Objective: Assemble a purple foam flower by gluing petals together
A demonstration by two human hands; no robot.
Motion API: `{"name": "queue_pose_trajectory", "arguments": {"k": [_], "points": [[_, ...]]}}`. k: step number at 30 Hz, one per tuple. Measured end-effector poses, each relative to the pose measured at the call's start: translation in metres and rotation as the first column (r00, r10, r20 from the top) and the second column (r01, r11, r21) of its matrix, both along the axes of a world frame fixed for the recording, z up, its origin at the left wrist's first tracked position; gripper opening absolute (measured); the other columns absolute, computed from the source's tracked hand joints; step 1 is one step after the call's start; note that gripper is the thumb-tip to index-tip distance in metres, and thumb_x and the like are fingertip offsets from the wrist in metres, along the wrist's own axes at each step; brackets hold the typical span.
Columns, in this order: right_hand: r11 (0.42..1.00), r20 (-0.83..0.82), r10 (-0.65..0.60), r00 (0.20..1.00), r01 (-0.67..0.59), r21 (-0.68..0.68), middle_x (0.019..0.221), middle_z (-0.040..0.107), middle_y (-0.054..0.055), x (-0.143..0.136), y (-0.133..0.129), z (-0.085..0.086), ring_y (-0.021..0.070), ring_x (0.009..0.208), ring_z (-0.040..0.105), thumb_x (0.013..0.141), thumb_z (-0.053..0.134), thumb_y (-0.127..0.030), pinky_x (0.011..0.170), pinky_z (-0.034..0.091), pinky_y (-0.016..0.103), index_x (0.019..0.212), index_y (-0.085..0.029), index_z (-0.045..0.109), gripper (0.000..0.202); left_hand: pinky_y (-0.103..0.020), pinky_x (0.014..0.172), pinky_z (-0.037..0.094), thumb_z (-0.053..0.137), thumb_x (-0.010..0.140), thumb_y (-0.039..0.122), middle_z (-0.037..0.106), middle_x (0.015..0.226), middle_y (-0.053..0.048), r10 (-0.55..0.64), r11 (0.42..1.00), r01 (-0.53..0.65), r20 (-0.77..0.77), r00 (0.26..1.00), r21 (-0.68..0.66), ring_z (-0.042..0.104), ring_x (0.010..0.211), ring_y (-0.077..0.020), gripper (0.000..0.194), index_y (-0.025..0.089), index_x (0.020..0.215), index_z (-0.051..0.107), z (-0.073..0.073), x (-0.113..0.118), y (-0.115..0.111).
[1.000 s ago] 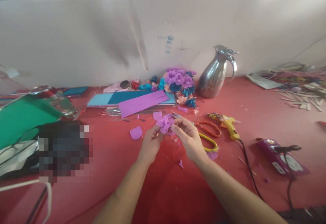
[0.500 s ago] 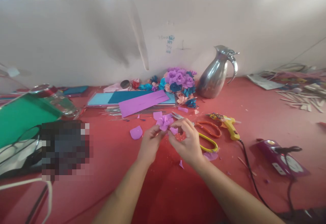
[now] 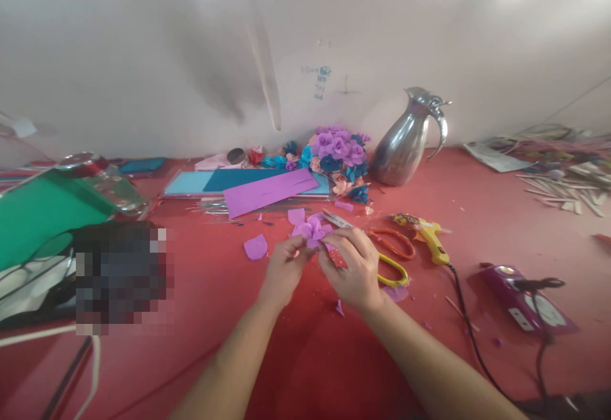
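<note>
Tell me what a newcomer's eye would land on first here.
Probably the small purple flower near the middle of the view, pinched by the left hand with the fingers of the right hand at its near edge. Just beyond, the bunch of purple, blue and pink flowers stands out against the pale wall. Right of that bunch, the shiny metal jug rises from the red tabletop.

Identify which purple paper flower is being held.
The lone purple paper flower between left hand and right hand; other purple paper flowers cluster beside the silver metal jug.
</note>
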State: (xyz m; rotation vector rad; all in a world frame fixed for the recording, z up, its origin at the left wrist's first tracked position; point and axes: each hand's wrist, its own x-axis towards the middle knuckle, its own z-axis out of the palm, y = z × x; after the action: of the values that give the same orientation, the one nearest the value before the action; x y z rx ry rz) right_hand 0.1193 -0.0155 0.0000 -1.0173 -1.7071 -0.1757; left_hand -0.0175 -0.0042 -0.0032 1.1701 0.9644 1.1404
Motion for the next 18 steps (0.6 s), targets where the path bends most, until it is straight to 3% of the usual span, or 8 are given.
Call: {"name": "queue_pose_trajectory", "arguments": {"k": [9, 18], "points": [[0.996, 0.069, -0.035, 0.997, 0.029, 0.086, 0.079, 0.065, 0.004, 0.0036, 0.0007, -0.0002, 0.0185, 0.073, 0.062, 0.079, 0.061, -0.011, 0.067, 0.048, 0.032, 0.086, -0.021, 0.063, 0.013, -0.034, 0.088, 0.043, 0.067, 0.077, 0.035, 0.071, 0.086, -0.001, -0.035, 0.998, 0.038, -0.065, 0.997, 0.045, 0.061, 0.086, -0.0208, 0.023, 0.019, 0.092, 0.074, 0.0013, -0.0014, -0.0008], [0.999, -0.046, 0.010, 0.999, -0.008, 0.049, 0.082, 0.066, 0.004, 0.0031, -0.0007, 0.0008, 0.0184, 0.076, 0.062, 0.078, 0.060, -0.009, 0.068, 0.049, 0.032, 0.090, -0.021, 0.060, 0.018, -0.038, 0.090, 0.045, 0.066, 0.077, 0.038, 0.073, 0.089, -0.004, -0.008, 0.998, 0.014, -0.100, 0.995, 0.055, 0.063, 0.090, -0.0239, 0.026, 0.020, 0.093, 0.075, 0.0025, -0.0030, 0.0008]]}}
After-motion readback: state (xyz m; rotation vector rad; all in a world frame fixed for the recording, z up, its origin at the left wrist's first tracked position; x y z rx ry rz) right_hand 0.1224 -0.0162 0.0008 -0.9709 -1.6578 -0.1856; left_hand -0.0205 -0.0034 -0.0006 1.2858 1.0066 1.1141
